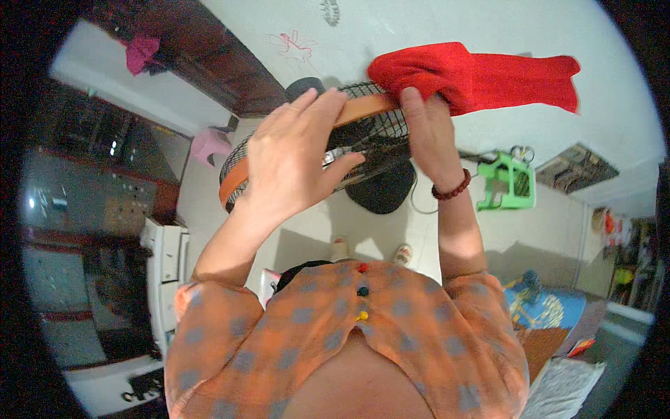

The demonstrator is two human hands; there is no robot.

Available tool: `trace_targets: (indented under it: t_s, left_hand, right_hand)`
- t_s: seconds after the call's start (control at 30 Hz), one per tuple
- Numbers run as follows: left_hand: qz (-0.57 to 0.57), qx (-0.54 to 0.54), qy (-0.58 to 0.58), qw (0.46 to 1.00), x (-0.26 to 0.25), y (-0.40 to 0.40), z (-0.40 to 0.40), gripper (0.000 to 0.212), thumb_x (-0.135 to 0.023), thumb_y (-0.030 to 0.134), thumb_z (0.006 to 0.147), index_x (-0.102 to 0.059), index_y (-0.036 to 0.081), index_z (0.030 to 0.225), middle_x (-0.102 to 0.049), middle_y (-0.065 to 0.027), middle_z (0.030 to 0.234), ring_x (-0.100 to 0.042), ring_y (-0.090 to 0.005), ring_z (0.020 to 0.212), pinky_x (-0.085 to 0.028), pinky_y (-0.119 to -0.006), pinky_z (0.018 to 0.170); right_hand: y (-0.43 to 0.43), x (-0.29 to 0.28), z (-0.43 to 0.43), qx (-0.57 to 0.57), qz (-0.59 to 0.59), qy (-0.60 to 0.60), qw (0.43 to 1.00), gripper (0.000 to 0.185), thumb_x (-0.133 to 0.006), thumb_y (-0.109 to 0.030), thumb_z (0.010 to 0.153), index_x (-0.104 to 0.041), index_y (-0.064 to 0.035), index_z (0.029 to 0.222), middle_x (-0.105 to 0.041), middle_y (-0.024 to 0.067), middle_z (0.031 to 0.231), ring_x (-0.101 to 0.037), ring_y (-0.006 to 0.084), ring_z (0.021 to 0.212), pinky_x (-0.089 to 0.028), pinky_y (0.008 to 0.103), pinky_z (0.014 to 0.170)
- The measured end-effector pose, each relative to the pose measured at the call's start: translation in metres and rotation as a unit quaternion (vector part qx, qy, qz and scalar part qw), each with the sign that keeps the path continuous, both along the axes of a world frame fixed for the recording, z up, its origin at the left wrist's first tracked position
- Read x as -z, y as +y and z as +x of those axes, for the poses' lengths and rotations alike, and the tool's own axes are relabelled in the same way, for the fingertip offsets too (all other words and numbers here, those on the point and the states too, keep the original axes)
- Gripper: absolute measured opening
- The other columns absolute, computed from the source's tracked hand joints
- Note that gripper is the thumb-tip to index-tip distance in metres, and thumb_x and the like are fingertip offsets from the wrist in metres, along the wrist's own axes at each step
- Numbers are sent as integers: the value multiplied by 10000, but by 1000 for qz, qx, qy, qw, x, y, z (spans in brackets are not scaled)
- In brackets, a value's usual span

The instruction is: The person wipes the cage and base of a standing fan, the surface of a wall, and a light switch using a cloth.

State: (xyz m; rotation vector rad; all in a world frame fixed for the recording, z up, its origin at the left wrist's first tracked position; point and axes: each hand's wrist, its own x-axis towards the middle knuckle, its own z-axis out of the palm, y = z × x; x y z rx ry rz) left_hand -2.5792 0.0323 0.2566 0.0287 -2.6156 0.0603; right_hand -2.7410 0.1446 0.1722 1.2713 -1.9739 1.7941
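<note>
An electric fan with an orange rim [366,110] and a black wire-mesh grille [395,123] stands upright in front of me. Its dark round base [384,188] is on the floor below. My left hand [290,152] rests over the top left of the rim, fingers on the far side and thumb spread on the near side. A red cloth [513,81] covers the right end of the fan head and stretches out to the right. My right hand [434,139], with a dark red bead bracelet [451,187] at the wrist, grips the cloth's near edge; its fingertips are partly hidden.
On the right stands a green plastic stool [505,180], with a cord near it. A pink stool [210,146] and a white drawer unit [170,256] are on the left. Beyond the fan rises a pale wall [251,26] with a red scribble. Blue patterned fabric [549,309] lies lower right.
</note>
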Motion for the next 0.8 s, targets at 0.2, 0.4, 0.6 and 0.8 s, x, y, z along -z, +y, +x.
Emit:
trace_targets:
  t_s: [0.2,0.4,0.6,0.8]
  left_hand:
    - [92,-29,-2,995,4,2,-4,695,-813,322,628,-486,31,1168,-601,-160,1055,-594,-355,965,-481,-437,812]
    - [40,12,54,998,12,2,-3,864,-825,347,606,-410,49,1302,-485,-167,1230,-519,-350,1102,-455,-413,914]
    - [58,30,28,997,10,8,-2,1031,-844,311,581,-294,113,1430,-420,-154,1285,-464,-350,1160,-458,-425,925]
    - [18,50,92,994,16,0,-1,980,-848,325,542,-373,130,1376,-401,-114,1276,-429,-312,1158,-359,-438,968]
  right_hand:
    - [7,-26,4,-135,42,151,978,286,-458,-237,927,-625,-13,988,-639,199,902,-589,399,892,-439,462,779]
    - [6,-21,-38,-185,177,-23,966,559,-261,-422,1001,-602,9,1108,-643,189,1040,-585,322,1011,-416,377,902]
    - [-34,-40,-57,-262,272,-162,912,538,-329,-440,987,-597,25,1022,-630,138,938,-561,228,869,-441,331,819]
    - [-83,-107,-41,-478,32,-364,798,415,-442,-353,1001,-540,-23,1233,-596,66,1221,-561,171,1106,-443,332,978]
